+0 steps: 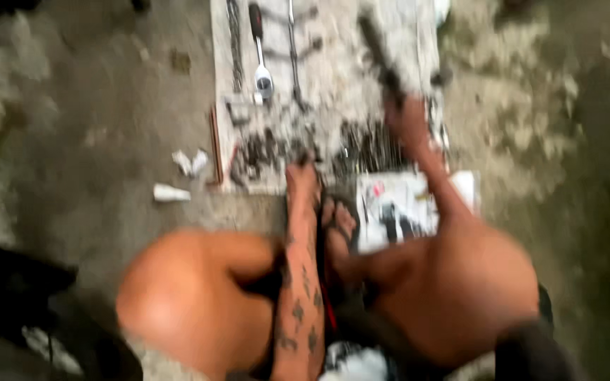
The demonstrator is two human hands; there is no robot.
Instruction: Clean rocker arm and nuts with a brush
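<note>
Right grip (409, 121) was closed around the lower end of a long dark metal bar (379, 49) slanting up-left from it | bar judged heavy, stiff, greasy; hold near end | left grip (302, 175), state unclear in blur, rested among small dark sockets (262, 152) on the pale floor mat (333, 77).

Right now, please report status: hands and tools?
Left hand down among small tools on mat. Right hand gripping dark tool. Picture blurred.
</note>
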